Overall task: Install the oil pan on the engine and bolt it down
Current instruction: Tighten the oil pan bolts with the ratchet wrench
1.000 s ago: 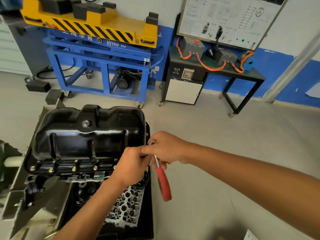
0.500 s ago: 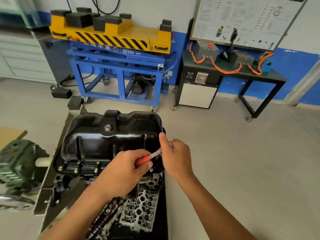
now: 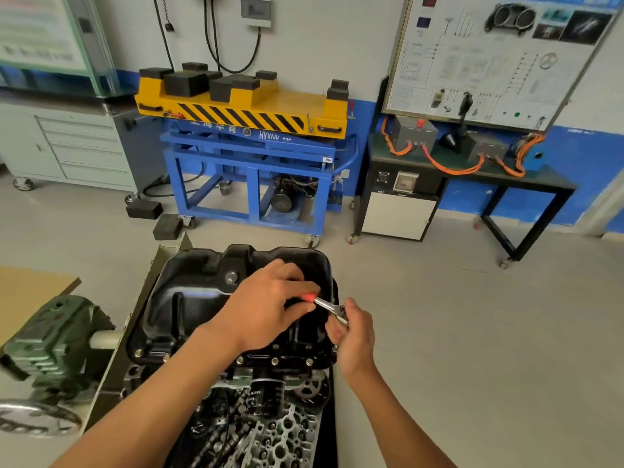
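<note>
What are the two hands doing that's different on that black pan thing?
The left hand lies over the middle of the black oil pan and grips the red handle of the ratchet; the right hand sits at the pan's right edge, pinching the ratchet's metal head. The left hand is spread wide and the right hand curls tight. Both hold the same tool.

Ratchet (image 3: 326, 304) handle passed from right hand (image 3: 354, 336) into left hand (image 3: 266, 309).
</note>
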Demonstrator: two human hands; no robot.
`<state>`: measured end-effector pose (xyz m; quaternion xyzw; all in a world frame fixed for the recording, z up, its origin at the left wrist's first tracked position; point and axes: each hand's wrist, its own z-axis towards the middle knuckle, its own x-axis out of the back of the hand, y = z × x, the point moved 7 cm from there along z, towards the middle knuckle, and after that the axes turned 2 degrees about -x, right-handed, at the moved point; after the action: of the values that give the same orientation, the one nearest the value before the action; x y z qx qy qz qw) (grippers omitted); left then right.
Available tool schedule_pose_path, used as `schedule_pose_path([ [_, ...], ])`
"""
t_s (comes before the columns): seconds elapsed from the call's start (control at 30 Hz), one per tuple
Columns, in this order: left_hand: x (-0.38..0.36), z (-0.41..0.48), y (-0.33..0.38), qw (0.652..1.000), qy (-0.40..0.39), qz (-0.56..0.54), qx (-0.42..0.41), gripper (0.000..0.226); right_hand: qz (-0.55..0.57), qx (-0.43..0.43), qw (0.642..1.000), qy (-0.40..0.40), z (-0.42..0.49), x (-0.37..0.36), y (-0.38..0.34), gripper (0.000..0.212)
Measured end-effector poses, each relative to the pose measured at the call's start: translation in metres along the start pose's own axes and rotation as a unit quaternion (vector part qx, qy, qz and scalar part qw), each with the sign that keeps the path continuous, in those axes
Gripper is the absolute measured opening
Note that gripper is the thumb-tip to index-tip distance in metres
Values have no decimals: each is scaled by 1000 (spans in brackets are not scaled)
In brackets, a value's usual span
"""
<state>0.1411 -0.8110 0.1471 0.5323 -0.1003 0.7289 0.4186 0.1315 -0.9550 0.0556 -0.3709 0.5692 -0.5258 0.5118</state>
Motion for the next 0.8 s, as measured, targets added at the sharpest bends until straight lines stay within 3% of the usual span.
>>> schedule_pose_path([
  [0.13,-15,-50,15,996,26,-63,51,34,-1,3,999,38,0,0,4,41],
  [0.27,-33,-82,45,989,20,-116,88,43,-46,23,997,58,-3,-2,5,49],
  [0.4,-39,-85,61,984,41,-129,115,48,14,11,997,70,-6,0,6,45],
  [0.57,-51,-95,81,981,5,-125,149,62,60,14,995,73,-16,1,7,62],
  [0.8,-31,-81,73,990,-26,-93,101,49,56,-2,997,56,-17,11,4,59],
])
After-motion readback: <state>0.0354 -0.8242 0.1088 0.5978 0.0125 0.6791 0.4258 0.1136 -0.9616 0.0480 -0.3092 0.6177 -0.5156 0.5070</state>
